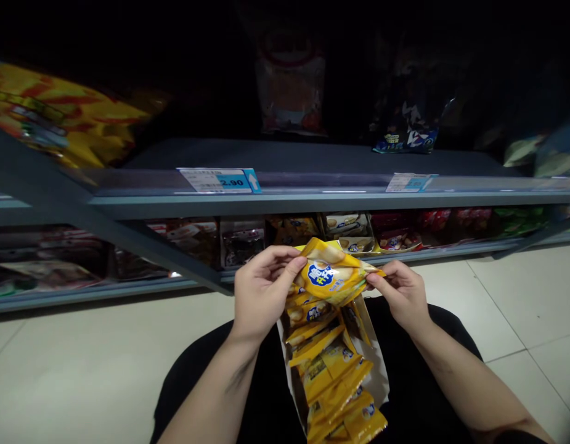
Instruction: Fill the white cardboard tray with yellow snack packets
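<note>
My left hand (261,290) and my right hand (400,293) together hold one small yellow snack packet (333,274) with a blue logo, each pinching one end of it. The packet is raised above an open box (379,376) resting on my lap, which is filled with several more of the same yellow packets (333,382). Both hands are closed on the packet's edges in front of a low store shelf.
A grey shelf (312,200) with price tags (220,180) runs across ahead; a dark blue bag (405,139) and a reddish bag (291,92) stand on it. Yellow bags (58,117) lie at upper left. Packaged snacks fill the lower shelf (358,231). Light tiled floor (81,364) surrounds me.
</note>
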Tool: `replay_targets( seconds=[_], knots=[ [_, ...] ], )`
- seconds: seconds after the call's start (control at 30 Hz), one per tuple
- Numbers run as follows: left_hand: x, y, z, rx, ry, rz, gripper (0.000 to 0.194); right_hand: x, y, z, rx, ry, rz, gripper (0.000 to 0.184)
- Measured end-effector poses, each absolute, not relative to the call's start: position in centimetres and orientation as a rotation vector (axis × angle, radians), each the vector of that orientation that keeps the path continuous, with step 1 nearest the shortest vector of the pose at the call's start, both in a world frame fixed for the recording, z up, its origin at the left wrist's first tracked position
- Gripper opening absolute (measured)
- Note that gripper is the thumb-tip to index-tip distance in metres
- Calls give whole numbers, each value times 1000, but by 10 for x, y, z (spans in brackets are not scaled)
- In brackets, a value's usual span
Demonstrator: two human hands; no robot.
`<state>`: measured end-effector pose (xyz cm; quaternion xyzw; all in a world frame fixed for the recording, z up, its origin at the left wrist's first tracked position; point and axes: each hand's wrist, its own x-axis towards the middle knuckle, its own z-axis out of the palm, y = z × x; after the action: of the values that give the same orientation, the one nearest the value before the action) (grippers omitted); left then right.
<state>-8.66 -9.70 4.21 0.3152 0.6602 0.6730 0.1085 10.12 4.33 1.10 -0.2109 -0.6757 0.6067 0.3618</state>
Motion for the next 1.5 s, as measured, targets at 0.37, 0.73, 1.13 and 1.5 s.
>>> replay_targets(
  seconds=[0.37,0.73,1.13,1.5],
  knots=[
    [-87,-89,25,756,1771,1988,22,107,46,19,-453,-2053,1164,21],
    [-78,-90,30,913,1929,2095,13,108,37,25,-262,-2146,973,12],
    [-80,-104,43,1344,1629,1677,7,128,72,36,-330,-1918,1565,70],
    [13,-97,12,2560,1204,635,9,182,62,61,-831,-2415,1818,47]
  ],
)
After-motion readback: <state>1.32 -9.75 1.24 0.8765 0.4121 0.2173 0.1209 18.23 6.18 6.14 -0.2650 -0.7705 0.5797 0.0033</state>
